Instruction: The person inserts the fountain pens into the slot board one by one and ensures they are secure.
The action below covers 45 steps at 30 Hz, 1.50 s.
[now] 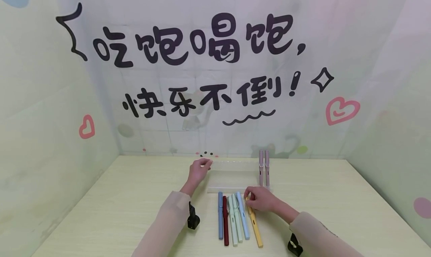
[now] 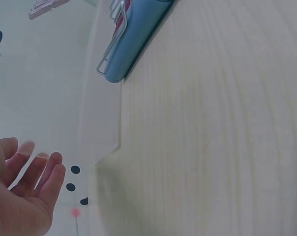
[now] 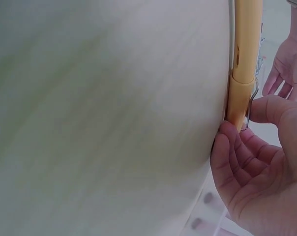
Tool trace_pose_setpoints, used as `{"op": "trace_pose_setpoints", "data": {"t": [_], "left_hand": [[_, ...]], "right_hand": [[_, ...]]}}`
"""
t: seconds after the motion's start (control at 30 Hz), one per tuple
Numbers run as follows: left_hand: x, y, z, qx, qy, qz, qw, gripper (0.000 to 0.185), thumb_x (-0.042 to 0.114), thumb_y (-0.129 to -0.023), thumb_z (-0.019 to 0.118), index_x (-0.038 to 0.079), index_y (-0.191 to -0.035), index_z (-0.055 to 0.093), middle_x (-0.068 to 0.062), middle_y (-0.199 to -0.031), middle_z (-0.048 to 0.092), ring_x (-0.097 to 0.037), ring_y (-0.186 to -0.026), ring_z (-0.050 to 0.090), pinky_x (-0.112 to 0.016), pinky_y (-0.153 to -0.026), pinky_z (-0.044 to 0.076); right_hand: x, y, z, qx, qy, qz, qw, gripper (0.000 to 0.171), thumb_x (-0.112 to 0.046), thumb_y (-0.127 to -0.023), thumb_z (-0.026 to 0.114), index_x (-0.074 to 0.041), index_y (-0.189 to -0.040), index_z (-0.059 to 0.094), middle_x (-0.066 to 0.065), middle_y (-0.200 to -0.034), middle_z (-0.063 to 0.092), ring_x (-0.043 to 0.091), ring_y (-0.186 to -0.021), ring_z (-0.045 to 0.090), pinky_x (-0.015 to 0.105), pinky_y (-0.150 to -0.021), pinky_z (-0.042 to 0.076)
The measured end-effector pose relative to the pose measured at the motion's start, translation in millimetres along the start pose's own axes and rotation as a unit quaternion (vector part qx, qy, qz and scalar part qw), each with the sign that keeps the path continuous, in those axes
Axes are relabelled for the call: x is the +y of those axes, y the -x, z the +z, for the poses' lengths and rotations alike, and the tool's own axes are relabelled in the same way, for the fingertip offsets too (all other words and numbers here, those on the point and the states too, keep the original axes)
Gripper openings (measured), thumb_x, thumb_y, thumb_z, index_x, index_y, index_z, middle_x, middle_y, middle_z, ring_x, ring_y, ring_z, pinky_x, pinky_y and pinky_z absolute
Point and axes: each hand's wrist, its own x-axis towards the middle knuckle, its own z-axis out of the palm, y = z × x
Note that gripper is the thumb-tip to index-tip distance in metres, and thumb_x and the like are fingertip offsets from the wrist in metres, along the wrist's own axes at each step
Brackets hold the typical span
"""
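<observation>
Right hand point(image 1: 262, 199) pinches the cap end of the yellow pen point(image 1: 254, 221), thumb and fingertips point(image 3: 227, 142) curled against it; the pen lies flat on the wooden table point(image 1: 134, 204) at the right end of a row with the light-blue pen point(image 1: 243, 220), two pale-green pens point(image 1: 235, 223), the dark-red pen point(image 1: 225, 221) and the blue pen point(image 1: 220, 219). Left hand point(image 1: 199, 170) rests on the top left edge of the clear pen stand point(image 1: 232, 176), fingers point(image 2: 52, 174) nearly straight and slightly apart, gripping nothing. Two mauve pens point(image 1: 264, 167) stand upright at the stand's right end, just behind the right hand.
</observation>
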Motion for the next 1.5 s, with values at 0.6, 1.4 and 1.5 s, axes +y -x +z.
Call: {"op": "trace_pose_setpoints", "data": {"t": [0.6,1.4,1.5], "left_hand": [[0.6,0.0,-0.6,0.001,-0.003,0.005,1.0000,0.024,0.017,-0.089,0.053,-0.002,-0.099,0.063,-0.013,-0.091,0.062,-0.025,-0.080,0.062,-0.032,-0.067,0.049],[1.6,0.7,-1.6,0.001,-0.002,0.001,1.0000,0.025,0.018,-0.089,0.054,-0.002,-0.100,0.063,-0.012,-0.092,0.062,-0.023,-0.078,0.061,-0.031,-0.066,0.049],[1.1,0.4,-1.5,0.001,-0.004,0.002,1.0000,0.025,0.018,-0.089,0.054,-0.002,-0.099,0.063,-0.012,-0.091,0.062,-0.022,-0.078,0.061,-0.031,-0.066,0.049]], "right_hand": [[-1.5,0.5,1.5,0.014,0.009,-0.005,1.000,0.011,-0.012,-0.076,0.066,-0.009,-0.080,0.055,-0.009,-0.058,0.044,0.004,-0.052,0.039,0.020,-0.046,0.036],[-1.7,4.1,-2.3,0.020,-0.059,0.027,0.998,0.007,-0.005,-0.073,0.064,-0.003,-0.080,0.063,-0.007,-0.060,0.052,0.003,-0.052,0.045,0.021,-0.047,0.040],[-2.5,5.2,-4.9,0.012,-0.097,0.045,0.994,0.010,-0.005,-0.075,0.063,-0.002,-0.084,0.063,-0.004,-0.062,0.053,0.006,-0.051,0.047,0.022,-0.046,0.042]]}}
